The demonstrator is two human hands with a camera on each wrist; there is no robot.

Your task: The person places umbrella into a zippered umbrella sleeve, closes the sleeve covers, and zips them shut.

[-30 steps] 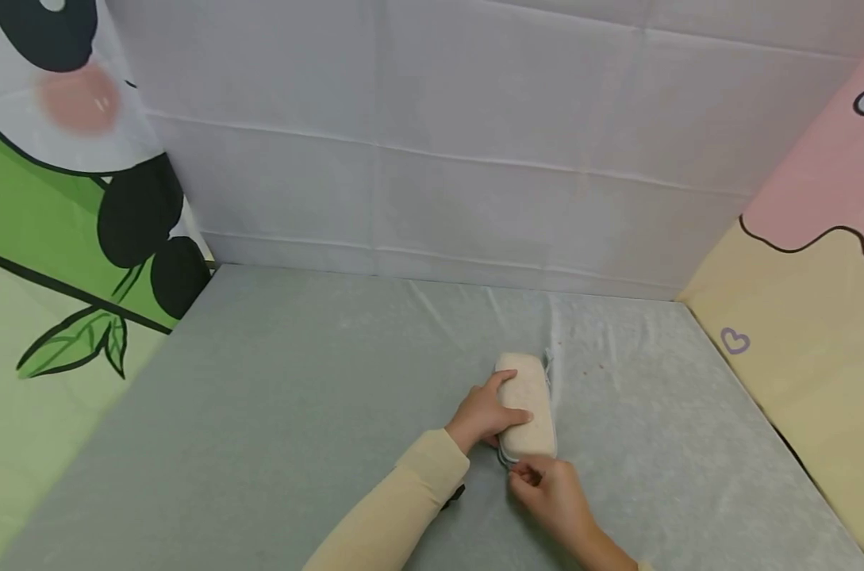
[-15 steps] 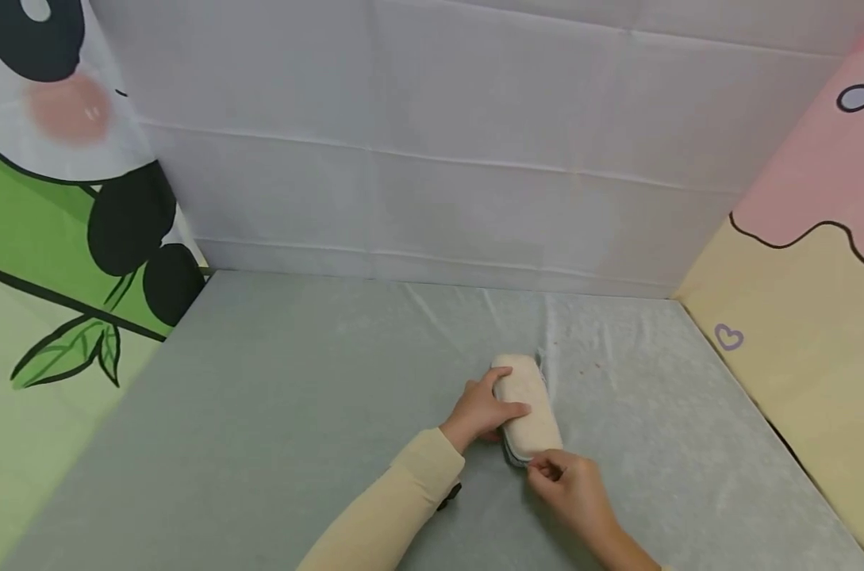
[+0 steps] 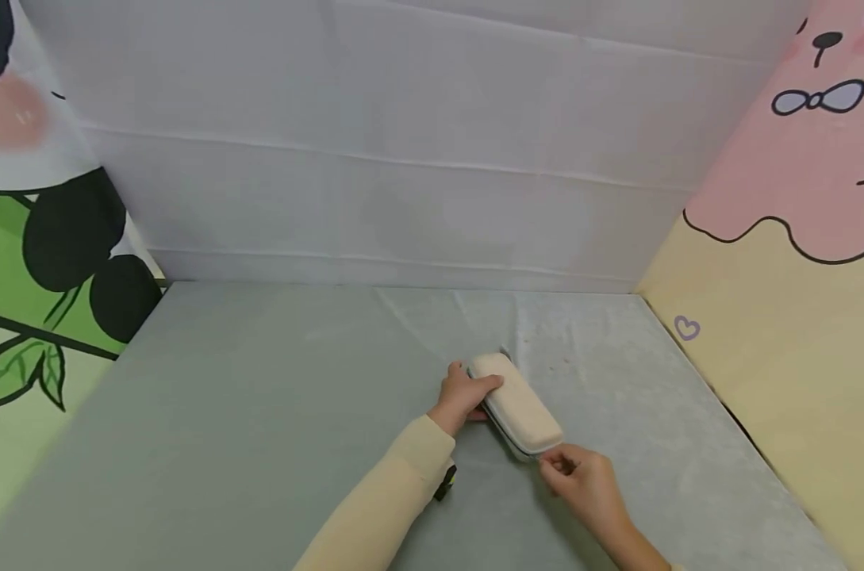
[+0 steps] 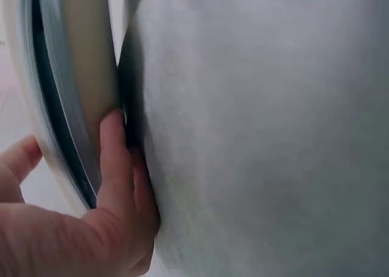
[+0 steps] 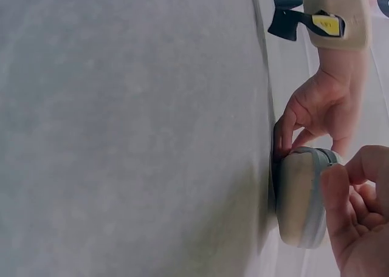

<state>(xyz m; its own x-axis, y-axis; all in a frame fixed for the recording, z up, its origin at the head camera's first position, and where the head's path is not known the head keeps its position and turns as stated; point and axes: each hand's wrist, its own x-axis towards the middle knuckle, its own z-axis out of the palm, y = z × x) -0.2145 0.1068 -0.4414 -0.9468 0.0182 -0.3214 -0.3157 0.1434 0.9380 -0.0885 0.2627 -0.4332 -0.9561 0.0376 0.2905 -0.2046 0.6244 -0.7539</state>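
Note:
A cream zippered case (image 3: 523, 406), rounded at its corners, lies aslant on the grey cloth. My left hand (image 3: 463, 394) grips its far left part, thumb on top and fingers along the lower side. In the left wrist view, a dark slit shows between the grey zipper bands (image 4: 61, 101) on the case's side. At the near end my right hand (image 3: 585, 480) pinches the zipper pull, mostly hidden between thumb and forefinger. The right wrist view shows these fingertips right at the grey zipper (image 5: 316, 210), with the left hand (image 5: 331, 101) behind the case.
Grey cloth (image 3: 296, 396) covers the table. A pale sheet (image 3: 403, 159) hangs along the back, with printed cartoon panels on the left and right (image 3: 781, 333). A black strap with a yellow label (image 5: 325, 25) sits at the left sleeve's cuff.
The case has turned, its near end swinging right. My right hand has moved right with that end, still pinching at the zipper. The left hand keeps its grip, and the head view has shifted right.

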